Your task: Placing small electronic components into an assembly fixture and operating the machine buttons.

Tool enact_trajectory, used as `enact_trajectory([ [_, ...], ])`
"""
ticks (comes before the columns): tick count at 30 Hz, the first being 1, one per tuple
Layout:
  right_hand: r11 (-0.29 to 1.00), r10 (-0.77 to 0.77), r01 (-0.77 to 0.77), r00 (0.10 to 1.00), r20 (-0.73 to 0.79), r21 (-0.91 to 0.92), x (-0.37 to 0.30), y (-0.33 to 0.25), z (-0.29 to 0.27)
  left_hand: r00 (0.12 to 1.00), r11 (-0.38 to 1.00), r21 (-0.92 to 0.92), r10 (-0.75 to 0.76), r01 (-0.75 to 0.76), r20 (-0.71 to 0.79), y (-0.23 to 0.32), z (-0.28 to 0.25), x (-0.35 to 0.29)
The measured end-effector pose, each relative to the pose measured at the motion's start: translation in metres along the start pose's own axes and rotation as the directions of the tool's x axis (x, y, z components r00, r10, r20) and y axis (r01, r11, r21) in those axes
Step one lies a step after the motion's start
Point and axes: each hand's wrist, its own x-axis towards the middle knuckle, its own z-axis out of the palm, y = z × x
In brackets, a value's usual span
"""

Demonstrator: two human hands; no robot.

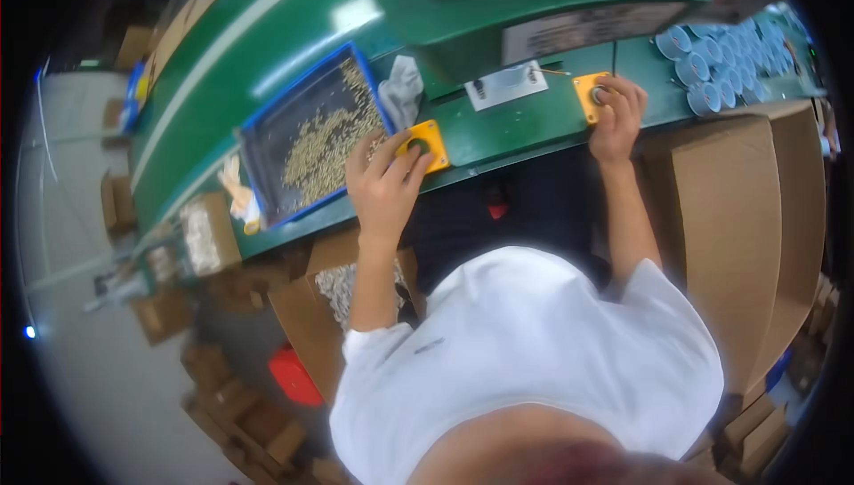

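Observation:
Two square yellow plates with round push buttons sit on the green machine bench. My left hand point(382, 179) lies over the left yellow button plate point(436, 141), its fingers loosely spread and touching around the dark button. At the right yellow button plate point(584, 94), my right hand point(617, 120) rests with bent fingers on the round button. Neither hand shows anything held in it. Left of my left hand stands a blue-rimmed tray point(267, 143) with many small brass-coloured parts point(320, 152).
A green machine body point(445, 32) rises beyond the hands, with a white labelled plate point(507, 85) below it. A grey cloth point(401, 90) lies beside the tray. Many light-blue cups point(703, 67) crowd the right end. Cardboard boxes point(725, 218) stand at the bench front.

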Motion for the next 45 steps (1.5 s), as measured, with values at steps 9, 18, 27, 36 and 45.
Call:
enact_trajectory([
  [9, 0.998, 0.004, -0.002, 0.999, -0.033, 0.067, -0.007, -0.001, -0.002, 0.866, 0.906, 0.293, -0.391, 0.304, 0.311, -0.090, -0.031, 0.001],
  [18, 0.987, 0.139, -0.135, 0.989, -0.054, 0.086, -0.005, -0.018, -0.011, 0.809, 0.932, -0.012, -0.308, 0.363, 0.501, -0.108, -0.009, -0.003],
  [27, 0.909, 0.269, -0.250, 0.963, -0.010, 0.334, 0.024, -0.059, -0.040, 0.917, 0.940, -0.098, -0.290, 0.327, 0.274, -0.075, -0.004, 0.006],
  [36, 0.846, 0.161, -0.241, 0.966, 0.204, 0.475, 0.078, -0.109, 0.005, 0.903, 0.927, -0.104, -0.318, 0.360, 0.288, -0.074, -0.005, 0.006],
  [45, 0.906, 0.156, -0.231, 0.961, 0.228, 0.353, 0.084, -0.113, 0.033, 0.904, 0.933, -0.077, -0.319, 0.353, 0.285, -0.071, -0.006, 0.008],
])
